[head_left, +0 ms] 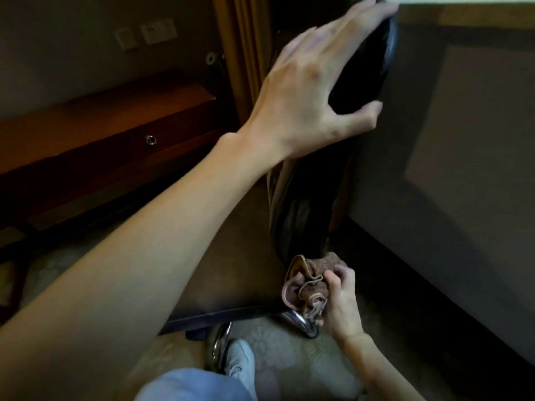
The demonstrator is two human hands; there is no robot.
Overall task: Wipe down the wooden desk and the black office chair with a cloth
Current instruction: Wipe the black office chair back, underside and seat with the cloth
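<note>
The left arm reaches up and away across the scene, its hand [312, 91] spread wide over the top edge of the black office chair [307, 204] backrest, fingers on the far side and thumb hooked on the near side (a loose clasp). Lower, near centre, the right hand [340, 296] grips a bunched brown cloth [304, 285] against the backrest's lower end. The wooden desk [95, 131] stands left, drawer closed.

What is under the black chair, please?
Under the black chair I see shiny metal legs with a caster, patterned carpet and a light shoe. The seat covers the rest of the base.
</note>
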